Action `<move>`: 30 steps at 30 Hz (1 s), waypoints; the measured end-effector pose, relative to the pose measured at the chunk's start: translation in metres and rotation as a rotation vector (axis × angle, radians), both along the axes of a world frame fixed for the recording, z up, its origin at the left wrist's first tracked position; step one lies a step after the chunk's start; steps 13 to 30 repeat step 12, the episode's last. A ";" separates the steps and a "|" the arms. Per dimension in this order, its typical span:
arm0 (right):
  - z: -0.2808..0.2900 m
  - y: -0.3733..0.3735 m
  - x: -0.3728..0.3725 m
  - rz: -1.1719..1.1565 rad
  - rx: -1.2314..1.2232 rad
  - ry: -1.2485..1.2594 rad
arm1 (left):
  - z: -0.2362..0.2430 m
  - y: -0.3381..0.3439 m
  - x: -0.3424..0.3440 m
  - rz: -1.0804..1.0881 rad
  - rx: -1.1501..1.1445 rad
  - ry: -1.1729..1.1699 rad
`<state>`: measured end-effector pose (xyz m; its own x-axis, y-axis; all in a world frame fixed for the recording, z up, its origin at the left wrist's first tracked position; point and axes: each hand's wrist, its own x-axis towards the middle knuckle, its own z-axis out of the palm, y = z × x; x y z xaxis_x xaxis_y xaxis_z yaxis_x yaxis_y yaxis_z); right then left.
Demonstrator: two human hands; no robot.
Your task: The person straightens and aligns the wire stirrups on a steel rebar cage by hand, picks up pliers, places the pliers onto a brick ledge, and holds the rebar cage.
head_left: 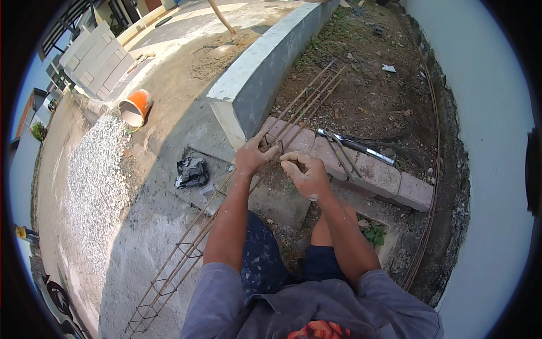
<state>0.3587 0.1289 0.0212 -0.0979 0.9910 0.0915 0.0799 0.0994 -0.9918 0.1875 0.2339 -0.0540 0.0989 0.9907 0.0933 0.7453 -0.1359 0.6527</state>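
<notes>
A long rusty rebar cage (186,254) runs from the lower left up over a row of pink bricks (389,178) into the dirt bed. My left hand (251,155) grips the cage's bars where they cross the bricks. Close beside it, my right hand (305,172) has its fingers pinched together against the same bars; what it pinches is too small to tell. Pliers and a metal tool (353,150) lie on the bricks just right of my hands.
A low grey concrete wall (265,68) runs up the middle. An orange bucket (135,108) lies tipped beside a gravel pile (96,181). A crumpled black bag (191,171) sits on the concrete. A white wall (485,141) borders the right, with loose rebar (436,169) along it.
</notes>
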 end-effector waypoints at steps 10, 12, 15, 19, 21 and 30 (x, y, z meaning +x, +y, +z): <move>-0.036 0.055 -0.055 0.458 0.486 -0.621 | 0.028 -0.132 -0.111 0.135 0.151 -0.157; -0.032 0.069 -0.079 0.705 0.669 -0.899 | 0.047 -0.188 -0.159 0.254 0.039 0.084; -0.032 0.069 -0.079 0.705 0.669 -0.899 | 0.047 -0.188 -0.159 0.254 0.039 0.084; -0.032 0.069 -0.079 0.705 0.669 -0.899 | 0.047 -0.188 -0.159 0.254 0.039 0.084; -0.032 0.069 -0.079 0.705 0.669 -0.899 | 0.047 -0.188 -0.159 0.254 0.039 0.084; -0.032 0.069 -0.079 0.705 0.669 -0.899 | 0.047 -0.188 -0.159 0.254 0.039 0.084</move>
